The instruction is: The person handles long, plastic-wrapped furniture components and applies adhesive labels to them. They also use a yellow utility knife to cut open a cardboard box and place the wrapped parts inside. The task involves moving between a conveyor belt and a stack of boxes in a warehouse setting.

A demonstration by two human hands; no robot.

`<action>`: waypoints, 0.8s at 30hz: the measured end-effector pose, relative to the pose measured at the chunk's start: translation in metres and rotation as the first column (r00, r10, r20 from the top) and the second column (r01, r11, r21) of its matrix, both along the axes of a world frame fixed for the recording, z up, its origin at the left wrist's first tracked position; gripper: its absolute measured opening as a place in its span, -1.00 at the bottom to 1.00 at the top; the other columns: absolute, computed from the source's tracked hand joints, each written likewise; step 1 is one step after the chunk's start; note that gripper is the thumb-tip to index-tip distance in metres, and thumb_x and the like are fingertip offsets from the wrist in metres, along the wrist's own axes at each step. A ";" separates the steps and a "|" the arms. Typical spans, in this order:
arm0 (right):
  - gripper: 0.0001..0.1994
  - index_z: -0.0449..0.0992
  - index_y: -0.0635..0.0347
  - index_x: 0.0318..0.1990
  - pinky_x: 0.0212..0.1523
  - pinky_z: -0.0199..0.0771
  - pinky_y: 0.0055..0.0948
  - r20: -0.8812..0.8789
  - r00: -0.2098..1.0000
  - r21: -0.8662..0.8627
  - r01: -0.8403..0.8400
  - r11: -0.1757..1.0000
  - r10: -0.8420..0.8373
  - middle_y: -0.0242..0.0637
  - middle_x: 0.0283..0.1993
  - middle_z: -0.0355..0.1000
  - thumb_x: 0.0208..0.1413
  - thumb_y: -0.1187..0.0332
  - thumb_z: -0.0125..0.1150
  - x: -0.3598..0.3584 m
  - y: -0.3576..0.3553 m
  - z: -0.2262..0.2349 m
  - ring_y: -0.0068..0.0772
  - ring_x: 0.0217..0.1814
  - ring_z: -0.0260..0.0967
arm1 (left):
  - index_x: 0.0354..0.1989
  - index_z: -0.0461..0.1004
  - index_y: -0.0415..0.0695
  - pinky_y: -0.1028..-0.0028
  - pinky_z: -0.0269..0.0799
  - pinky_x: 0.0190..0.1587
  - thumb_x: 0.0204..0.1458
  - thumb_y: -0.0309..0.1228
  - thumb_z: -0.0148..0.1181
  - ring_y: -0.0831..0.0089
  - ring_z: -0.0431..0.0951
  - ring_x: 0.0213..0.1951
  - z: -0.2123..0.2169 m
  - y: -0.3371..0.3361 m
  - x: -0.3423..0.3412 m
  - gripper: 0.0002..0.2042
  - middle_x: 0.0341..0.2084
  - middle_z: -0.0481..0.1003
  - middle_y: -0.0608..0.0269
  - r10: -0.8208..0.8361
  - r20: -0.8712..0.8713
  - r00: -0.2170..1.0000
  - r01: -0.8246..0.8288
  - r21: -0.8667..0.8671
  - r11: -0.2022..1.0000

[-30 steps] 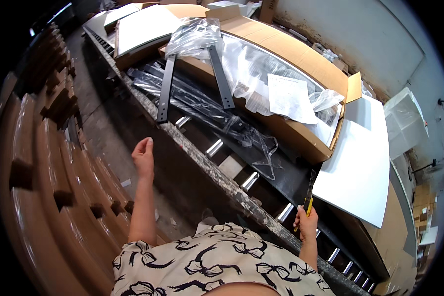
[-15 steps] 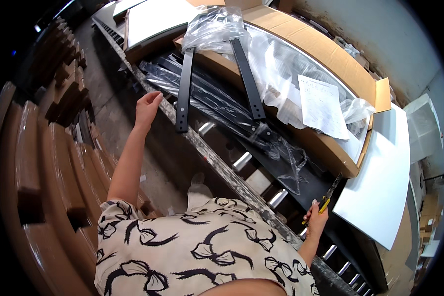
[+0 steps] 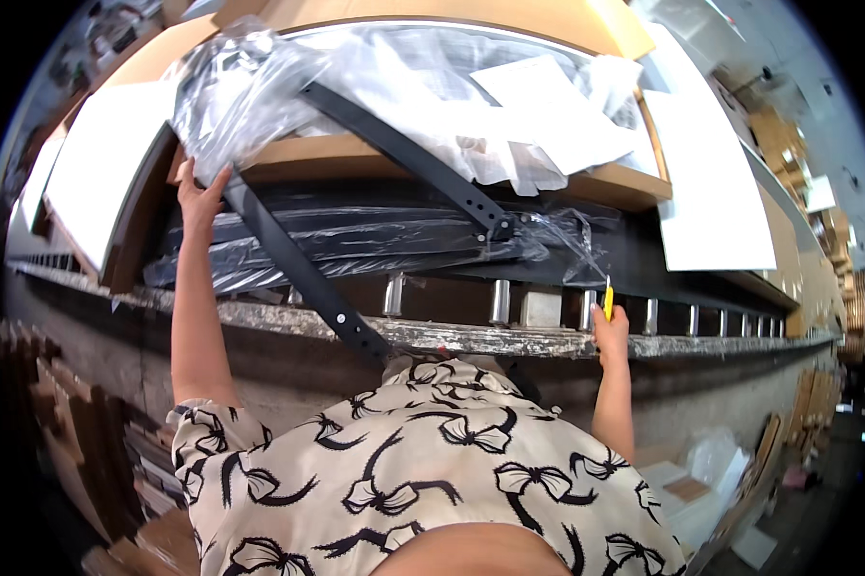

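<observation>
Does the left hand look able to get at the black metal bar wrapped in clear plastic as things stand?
Probably yes. The left hand is already up at the clear plastic where the black metal bar comes out, nothing between them. The right hand holds a yellow cutter apart.

View: single head-worn fisheye camera, left of a side-by-side pair. Position: above the person's patterned blouse, looking down and forward. Facing: toward the roller surface and the plastic-wrapped cardboard box on it. Range: close; both forearms enter from the lower edge. Distortion: straight edges bow toward the dark circular rim. Shared coverage: no second view supplied.
</observation>
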State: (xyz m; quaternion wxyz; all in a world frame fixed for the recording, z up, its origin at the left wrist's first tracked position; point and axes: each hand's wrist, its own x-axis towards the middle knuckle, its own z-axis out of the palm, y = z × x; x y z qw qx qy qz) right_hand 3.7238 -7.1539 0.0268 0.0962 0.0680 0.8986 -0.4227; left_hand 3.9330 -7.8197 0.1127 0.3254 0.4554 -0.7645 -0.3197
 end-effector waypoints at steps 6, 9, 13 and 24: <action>-0.54 0.27 0.26 -0.06 -0.08 0.31 -0.10 -0.174 0.982 0.470 0.016 0.882 0.075 0.13 -0.11 0.35 -0.07 0.22 0.24 -0.057 0.005 -0.006 0.16 -0.06 0.31 | -0.34 0.57 -0.14 0.39 0.38 -0.23 -0.13 -0.22 0.24 0.24 0.54 -0.34 -0.041 -0.038 0.003 -0.73 -0.48 0.54 0.13 0.162 0.046 0.986 -0.138 -0.326 0.935; -0.45 0.24 0.36 0.00 -0.01 0.32 -0.16 -0.167 0.984 0.425 0.133 0.895 -0.067 0.16 -0.07 0.35 -0.10 0.25 0.28 -0.078 0.002 -0.018 0.13 -0.02 0.32 | -0.43 0.51 -0.26 0.60 0.27 -0.43 -0.02 -0.43 0.16 0.68 0.38 -0.51 -0.033 -0.001 0.026 -0.86 -0.62 0.47 0.37 0.050 -0.086 0.995 -0.072 -0.275 0.959; -0.47 0.27 0.42 0.02 -0.06 0.34 -0.25 -0.194 0.974 0.130 0.143 0.981 -0.116 0.13 -0.12 0.39 -0.04 0.25 0.24 -0.094 -0.013 -0.028 0.04 -0.07 0.37 | -0.52 0.49 -0.25 0.62 0.22 -0.50 -0.03 -0.49 0.18 0.74 0.31 -0.54 -0.036 0.052 0.066 -0.89 -0.66 0.41 0.43 -0.045 -0.104 0.994 0.049 0.035 0.998; -0.80 0.46 0.31 -0.22 -0.31 0.38 -0.50 -0.387 0.660 -0.142 -0.732 0.666 0.643 -0.30 -0.39 0.44 0.09 0.36 0.09 -0.061 -0.277 0.146 -0.50 -0.37 0.36 | -0.21 0.46 -0.20 0.54 0.36 -0.29 0.01 -0.13 0.15 0.59 0.41 -0.43 -0.001 0.082 0.087 -0.64 -0.42 0.43 0.34 0.213 -0.323 0.922 0.047 0.641 0.767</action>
